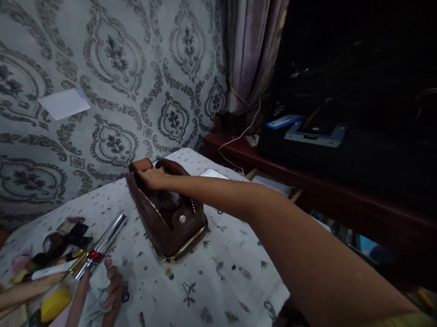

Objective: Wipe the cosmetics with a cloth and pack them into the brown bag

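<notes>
A brown leather bag (162, 229) lies on the patterned white cloth, its zipped top open. My right hand (154, 178) reaches to the bag's far end, with fingers at the edge of the opening near an orange-brown strap; the fingertips are partly hidden. At the lower left, my left hand (112, 290) is closed around a crumpled pale cloth (97, 292). Beside its fingers is a shiny silver tube (109, 236) with a red band. Brushes, a yellow sponge (55, 304) and several cosmetics lie left of this hand.
Patterned wallpaper (117, 58) rises behind the white cloth (196, 290). A dark screen (356, 93) stands on a reddish wooden cabinet (237, 152) at the right, above an open drawer. A white cable (238, 137) hangs near a purple curtain (250, 47).
</notes>
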{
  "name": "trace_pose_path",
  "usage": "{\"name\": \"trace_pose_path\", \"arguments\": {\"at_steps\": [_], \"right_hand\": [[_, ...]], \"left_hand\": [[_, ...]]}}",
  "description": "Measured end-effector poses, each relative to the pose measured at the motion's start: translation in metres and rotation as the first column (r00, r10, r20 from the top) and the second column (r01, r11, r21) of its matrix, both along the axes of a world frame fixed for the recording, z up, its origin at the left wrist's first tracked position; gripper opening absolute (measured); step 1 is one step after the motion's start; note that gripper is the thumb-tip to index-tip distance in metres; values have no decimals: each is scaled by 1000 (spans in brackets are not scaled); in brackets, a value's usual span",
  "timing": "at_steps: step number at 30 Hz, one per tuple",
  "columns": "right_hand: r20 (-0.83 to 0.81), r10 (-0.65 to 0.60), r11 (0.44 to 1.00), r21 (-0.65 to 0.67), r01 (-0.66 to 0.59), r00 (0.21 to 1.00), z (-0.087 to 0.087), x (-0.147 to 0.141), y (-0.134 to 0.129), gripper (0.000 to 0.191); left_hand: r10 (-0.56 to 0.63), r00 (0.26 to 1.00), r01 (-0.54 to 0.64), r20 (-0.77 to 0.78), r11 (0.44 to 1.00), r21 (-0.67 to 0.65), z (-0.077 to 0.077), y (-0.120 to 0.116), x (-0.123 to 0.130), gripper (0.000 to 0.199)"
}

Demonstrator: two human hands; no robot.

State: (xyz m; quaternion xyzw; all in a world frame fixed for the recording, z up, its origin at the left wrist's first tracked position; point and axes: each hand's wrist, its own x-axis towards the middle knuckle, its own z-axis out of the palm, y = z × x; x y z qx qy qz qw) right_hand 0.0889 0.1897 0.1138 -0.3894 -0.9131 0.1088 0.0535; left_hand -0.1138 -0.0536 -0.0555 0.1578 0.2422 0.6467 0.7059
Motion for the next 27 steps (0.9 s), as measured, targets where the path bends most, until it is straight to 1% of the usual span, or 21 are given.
{"name": "trace_pose_path", "arguments": {"at_steps": [4,7,10,15,18,21,23,25,27], "right_hand": [[7,10,1000,-10,-9,1000,-2,2,4,51],[14,7,1000,-21,-7,1000,-4,-1,10,56],[20,-10,999,-31,10,1000,-6,-4,14,66],[27,-39,998,-58,40,999,-11,-8,15,69],[33,-39,996,-84,42,999,-11,-8,16,71],[33,8,994,-111,-4,999,-4,-7,19,74],[29,82,987,-140,-77,996,2,-6,20,68],[23,172,970,-177,-166,985,7,-6,20,52],[10,233,953,-201,-226,972,10,-6,19,35]], "left_hand": [[21,999,-20,27,1000,-18,0,-3,2,26],[46,998,-45,41,999,-19,-2,-3,2,27],[38,999,-38,33,999,-14,-6,-3,1,29],[34,999,-34,33,999,2,-11,-1,0,25],[19,999,-20,38,999,25,-7,-2,2,24],[-10,999,6,50,998,62,1,-3,7,26],[-20,999,17,38,996,85,8,-3,11,28],[-18,1000,16,24,996,89,13,-3,14,28],[-18,1000,17,10,996,87,16,-3,18,27]]}}
